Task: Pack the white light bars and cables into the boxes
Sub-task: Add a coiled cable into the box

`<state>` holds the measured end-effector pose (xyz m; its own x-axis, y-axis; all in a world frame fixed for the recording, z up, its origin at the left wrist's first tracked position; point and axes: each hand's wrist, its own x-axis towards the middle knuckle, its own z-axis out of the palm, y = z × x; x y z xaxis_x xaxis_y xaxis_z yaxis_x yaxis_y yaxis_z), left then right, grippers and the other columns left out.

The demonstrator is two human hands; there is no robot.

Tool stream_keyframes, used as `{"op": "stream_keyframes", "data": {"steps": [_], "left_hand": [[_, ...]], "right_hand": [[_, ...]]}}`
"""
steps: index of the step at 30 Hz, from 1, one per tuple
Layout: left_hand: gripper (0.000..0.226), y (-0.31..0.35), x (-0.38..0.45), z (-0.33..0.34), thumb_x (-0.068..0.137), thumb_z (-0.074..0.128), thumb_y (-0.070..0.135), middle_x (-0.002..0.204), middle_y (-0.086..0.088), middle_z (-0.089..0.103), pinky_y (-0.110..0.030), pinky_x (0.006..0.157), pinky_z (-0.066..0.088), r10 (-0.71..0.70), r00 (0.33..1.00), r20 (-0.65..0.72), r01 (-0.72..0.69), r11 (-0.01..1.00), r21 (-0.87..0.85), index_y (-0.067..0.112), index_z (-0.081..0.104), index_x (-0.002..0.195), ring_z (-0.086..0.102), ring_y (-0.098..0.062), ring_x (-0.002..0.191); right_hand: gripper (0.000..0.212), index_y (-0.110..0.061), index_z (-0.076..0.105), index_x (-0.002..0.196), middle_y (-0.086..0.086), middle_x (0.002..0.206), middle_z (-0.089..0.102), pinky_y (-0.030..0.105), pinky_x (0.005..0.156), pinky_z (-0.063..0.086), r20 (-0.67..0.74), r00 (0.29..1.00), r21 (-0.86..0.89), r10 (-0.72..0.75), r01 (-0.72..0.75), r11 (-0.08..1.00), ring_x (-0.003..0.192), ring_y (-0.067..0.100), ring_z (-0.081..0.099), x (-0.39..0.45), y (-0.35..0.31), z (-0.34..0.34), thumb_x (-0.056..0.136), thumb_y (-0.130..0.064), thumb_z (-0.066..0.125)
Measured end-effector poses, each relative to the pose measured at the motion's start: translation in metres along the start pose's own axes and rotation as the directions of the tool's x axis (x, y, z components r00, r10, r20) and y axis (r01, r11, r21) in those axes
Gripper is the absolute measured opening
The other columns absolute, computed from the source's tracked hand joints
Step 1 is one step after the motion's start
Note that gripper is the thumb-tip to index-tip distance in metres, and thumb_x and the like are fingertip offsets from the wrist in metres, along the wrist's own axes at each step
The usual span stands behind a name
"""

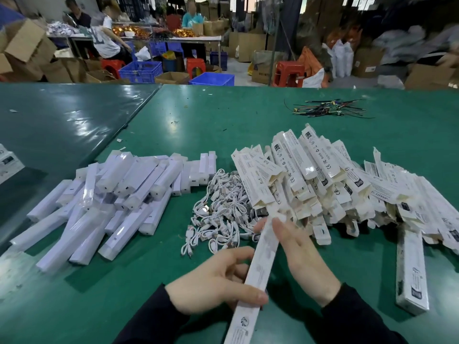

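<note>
Green surface (236, 115) filling head view, warehouse clutter beyond at 12 o'clock. Wrapped white light bars (104, 202) lying heaped at 9 o'clock, cables (218, 212) tangled at centre, flat boxes (323, 180) piled at 2 o'clock, all within reach for quick packing. Left hand (218, 281) gripping long box (258, 266) low at 6 o'clock, fingers curled around it. Right hand (305, 259) lying against box's right side, fingers mostly straight, likely steadying it for filling.
</note>
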<state>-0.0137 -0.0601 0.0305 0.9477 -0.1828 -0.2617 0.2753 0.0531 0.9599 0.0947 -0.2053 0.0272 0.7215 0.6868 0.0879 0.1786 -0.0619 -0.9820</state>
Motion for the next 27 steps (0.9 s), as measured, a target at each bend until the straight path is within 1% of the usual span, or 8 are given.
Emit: {"op": "stream_keyframes", "data": {"steps": [3, 9, 15, 19, 22, 24, 25, 27], "left_hand": [[0.048, 0.003, 0.0, 0.001, 0.079, 0.069, 0.004, 0.072, 0.008, 0.066, -0.019, 0.06, 0.053, 0.044, 0.999, -0.021, -0.046, 0.997, -0.068, 0.011, 0.055, 0.125, 0.062, -0.007, 0.06], [0.025, 0.006, -0.003, -0.011, 0.089, 0.058, 0.041, 0.071, -0.01, 0.057, -0.021, 0.036, 0.045, 0.013, 0.986, -0.164, -0.04, 0.986, -0.163, 0.019, 0.067, 0.095, 0.054, -0.017, 0.047], [0.035, 0.003, -0.004, -0.016, 0.09, 0.059, 0.047, 0.065, -0.013, 0.055, -0.021, 0.035, 0.046, 0.055, 0.995, -0.079, -0.077, 0.946, -0.316, 0.013, 0.063, 0.091, 0.053, -0.019, 0.04], [0.036, 0.004, -0.006, -0.019, 0.093, 0.053, 0.044, 0.063, -0.008, 0.048, -0.02, 0.035, 0.043, 0.11, 0.985, -0.132, -0.147, 0.935, -0.323, 0.014, 0.067, 0.104, 0.047, -0.014, 0.038], [0.043, 0.006, -0.006, -0.023, 0.092, 0.051, 0.05, 0.063, -0.005, 0.048, -0.02, 0.035, 0.042, 0.103, 0.981, -0.165, -0.159, 0.915, -0.372, 0.014, 0.068, 0.106, 0.045, -0.014, 0.038], [0.051, 0.007, -0.006, -0.022, 0.091, 0.049, 0.056, 0.064, -0.007, 0.049, -0.02, 0.035, 0.041, 0.085, 0.983, -0.162, -0.146, 0.897, -0.417, 0.01, 0.067, 0.1, 0.044, -0.014, 0.038], [0.053, 0.007, -0.005, -0.022, 0.09, 0.048, 0.057, 0.065, -0.008, 0.05, -0.02, 0.035, 0.042, 0.078, 0.984, -0.16, -0.14, 0.894, -0.425, 0.008, 0.066, 0.098, 0.045, -0.015, 0.038], [0.053, 0.005, -0.005, -0.021, 0.093, 0.044, 0.056, 0.067, -0.01, 0.051, -0.02, 0.036, 0.042, 0.073, 0.984, -0.163, -0.138, 0.893, -0.429, 0.009, 0.068, 0.101, 0.046, -0.015, 0.039]], "right_hand": [[0.059, -0.008, 0.071, 0.088, 0.008, 0.083, 0.072, 0.016, 0.078, 0.048, 0.112, 0.993, 0.142, 0.042, -0.058, 0.988, 0.081, 0.012, 0.067, 0.0, -0.002, 0.001, 0.088, -0.061, 0.044], [0.046, -0.019, 0.075, 0.097, 0.004, 0.091, 0.073, 0.023, 0.076, 0.052, -0.125, 0.99, 0.285, 0.061, -0.023, 0.958, 0.092, 0.017, 0.068, 0.004, 0.003, 0.001, 0.092, -0.056, 0.05], [0.017, -0.034, 0.065, 0.092, -0.007, 0.088, 0.072, 0.021, 0.061, 0.05, 0.148, 0.988, -0.022, -0.037, 0.041, 0.999, 0.07, 0.009, 0.063, 0.018, -0.013, 0.0, 0.081, -0.046, 0.068], [0.02, -0.019, 0.051, 0.103, 0.004, 0.091, 0.072, 0.027, 0.056, 0.055, -0.212, 0.977, 0.218, -0.034, 0.081, 0.973, 0.065, 0.018, 0.068, 0.03, -0.014, 0.005, 0.092, -0.034, 0.059], [0.014, -0.021, 0.062, 0.095, -0.006, 0.085, 0.069, 0.032, 0.061, 0.051, -0.166, 0.973, -0.232, -0.162, 0.121, 0.965, 0.073, 0.015, 0.066, 0.025, -0.001, 0.007, 0.1, -0.024, 0.049], [0.024, -0.025, 0.065, 0.111, -0.012, 0.105, 0.065, 0.029, 0.079, 0.048, 0.163, 0.95, -0.678, -0.268, 0.305, 0.669, 0.094, 0.008, 0.06, 0.019, 0.01, 0.011, 0.095, -0.038, 0.054], [0.04, -0.026, 0.062, 0.122, -0.01, 0.116, 0.061, 0.03, 0.085, 0.046, 0.299, 0.921, -0.775, -0.248, 0.386, 0.5, 0.103, 0.009, 0.055, 0.017, 0.015, 0.013, 0.091, -0.049, 0.052], [0.054, -0.028, 0.054, 0.132, -0.008, 0.127, 0.053, 0.035, 0.091, 0.044, 0.366, 0.915, -0.833, -0.169, 0.404, 0.378, 0.112, 0.014, 0.049, 0.02, 0.017, 0.017, 0.087, -0.057, 0.049]]}}
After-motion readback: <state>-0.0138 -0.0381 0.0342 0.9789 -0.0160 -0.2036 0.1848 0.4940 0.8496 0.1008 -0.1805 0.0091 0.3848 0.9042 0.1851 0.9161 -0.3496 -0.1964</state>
